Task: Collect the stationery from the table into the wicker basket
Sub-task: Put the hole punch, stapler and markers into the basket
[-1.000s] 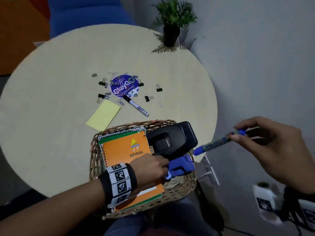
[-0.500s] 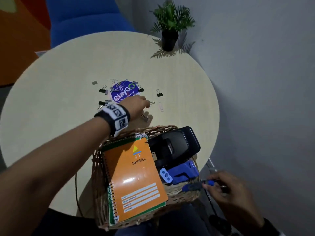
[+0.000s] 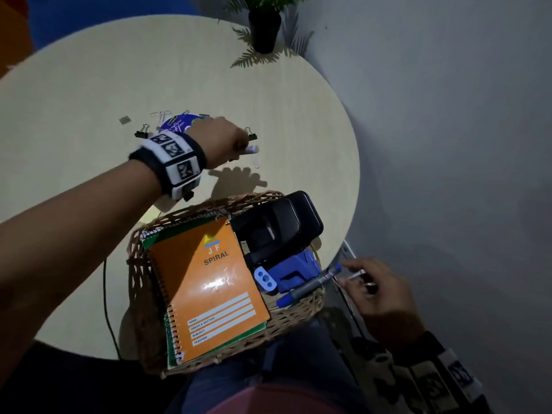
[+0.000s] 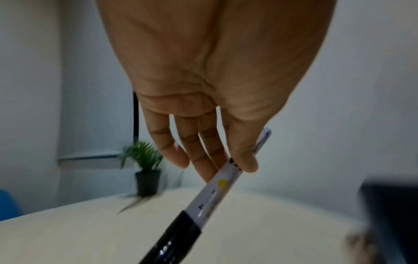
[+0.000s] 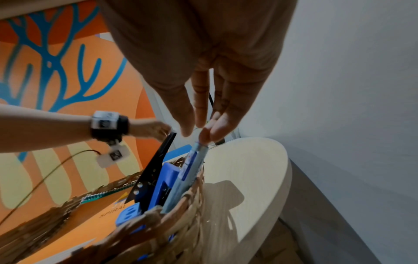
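Note:
The wicker basket [image 3: 301, 312] sits at the table's near edge and holds an orange spiral notebook [image 3: 209, 282], a black hole punch [image 3: 277, 225] and a blue stapler [image 3: 292, 273]. A blue marker [image 3: 307, 286] leans inside the right rim. My right hand [image 3: 348, 274] pinches its outer end with thumb and fingertips [image 5: 204, 135]. Just beyond the basket, my left hand [image 3: 236, 141] is over the table, gripping a white marker with a black cap [image 4: 217, 192] between thumb and fingers.
Binder clips [image 3: 142, 131], paper clips [image 3: 257, 162] and a purple round disc [image 3: 179, 122] lie scattered around my left hand on the round table [image 3: 89, 85]. A potted plant [image 3: 264, 22] stands at the far edge. A grey wall runs close on the right.
My left hand left the basket, reached out over the table and picked up the black-capped marker. My right hand brought the blue marker down into the basket's right side.

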The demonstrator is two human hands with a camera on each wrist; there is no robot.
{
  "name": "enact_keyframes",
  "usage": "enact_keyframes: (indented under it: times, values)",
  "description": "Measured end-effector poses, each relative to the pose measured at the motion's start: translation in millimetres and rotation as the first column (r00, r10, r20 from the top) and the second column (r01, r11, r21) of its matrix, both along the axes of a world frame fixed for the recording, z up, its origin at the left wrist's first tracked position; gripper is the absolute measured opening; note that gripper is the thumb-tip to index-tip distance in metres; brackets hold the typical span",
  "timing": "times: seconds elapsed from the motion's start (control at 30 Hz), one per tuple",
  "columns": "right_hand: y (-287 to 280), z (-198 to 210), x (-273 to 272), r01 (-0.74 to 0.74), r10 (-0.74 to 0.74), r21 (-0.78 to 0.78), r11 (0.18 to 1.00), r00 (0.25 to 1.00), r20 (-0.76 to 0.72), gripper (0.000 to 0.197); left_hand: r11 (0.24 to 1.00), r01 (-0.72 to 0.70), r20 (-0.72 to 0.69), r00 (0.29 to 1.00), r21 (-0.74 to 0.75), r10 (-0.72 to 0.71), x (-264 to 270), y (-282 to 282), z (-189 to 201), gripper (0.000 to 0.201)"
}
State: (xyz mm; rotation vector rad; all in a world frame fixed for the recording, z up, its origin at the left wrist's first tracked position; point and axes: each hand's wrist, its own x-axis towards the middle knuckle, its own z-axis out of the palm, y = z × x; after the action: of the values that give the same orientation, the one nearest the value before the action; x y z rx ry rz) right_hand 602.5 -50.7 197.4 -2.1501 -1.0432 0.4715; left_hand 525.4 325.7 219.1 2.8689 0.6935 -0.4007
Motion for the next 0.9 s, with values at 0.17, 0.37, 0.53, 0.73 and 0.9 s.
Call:
enact_keyframes:
  times: [0.17,0.37,0.53,0.73,0.9]
  values:
    - [4.6,2.3,0.7,-0.034,0.034,-0.008,0.999,0.999,0.003,0.011,0.917,0.174,0.344,0.938,-0.359,-0.044,-49.0,-92.2,56.4,0.014]
    - [15.4,9.7,-1.8,-0.046,0.047,-0.020,0.999,0.998,0.051,0.017,0.802,0.278,0.191,0.959,-0.528,-0.207,-74.7,-176.3,13.4,0.012]
    - [22.9,17.6,-1.9,-0.060,0.061,-0.006,0.998,0.996,0.068,0.018,0.779,0.263,0.169,0.965,-0.569,-0.202,-66.6,-191.7,-20.7,0.015]
    - [31.1,24.0,-2.9,-0.095,0.094,0.007,0.995,0.991,0.093,0.016,0.760,0.293,0.336,0.936,-0.580,-0.104,-54.2,-195.2,-15.9,0.008]
    - [35.3,23.9,1.5,-0.099,0.099,-0.005,0.995,0.992,0.081,0.020,0.841,0.207,0.194,0.973,-0.500,-0.125,-64.6,-191.3,-28.8,0.015]
